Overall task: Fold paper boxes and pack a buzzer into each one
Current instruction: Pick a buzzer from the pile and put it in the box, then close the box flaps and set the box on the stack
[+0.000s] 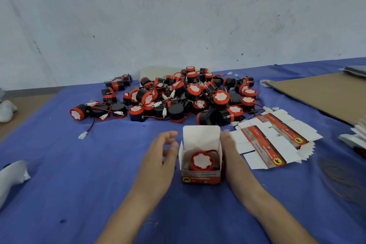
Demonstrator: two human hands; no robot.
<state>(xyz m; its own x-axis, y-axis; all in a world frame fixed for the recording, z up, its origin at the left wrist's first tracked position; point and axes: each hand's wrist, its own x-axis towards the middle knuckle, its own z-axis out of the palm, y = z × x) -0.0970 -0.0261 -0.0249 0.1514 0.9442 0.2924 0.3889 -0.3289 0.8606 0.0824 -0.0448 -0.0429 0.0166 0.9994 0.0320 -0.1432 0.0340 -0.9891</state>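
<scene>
1. A pale, scuffed wall (178,16) rose beyond the fingertips, and a blue cloth (79,174) covered the table under both hands
2. A brown cardboard sheet (320,95) lay well to the right of the right fingers and ran out of frame; bare cloth stretched away left of the left fingers
3. A pile of red-and-black buzzers (178,95), wires trailing, sat just past the fingertips
4. Flat box blanks (273,144) fanned out just right of the right fingers
5. The left hand (158,156) was relaxed, its fingers (172,142) loosely curved and gripping nothing, just beside the left flap; whether they touched it could not be told
6. The right hand (230,152) lay with straight fingers (225,134) along the right wall of the box, not curled round it
7. The open box (200,177) stood upright between the two hands, its lid flap raised on the far side
8. One buzzer (202,161) sat inside the box, white face up
</scene>
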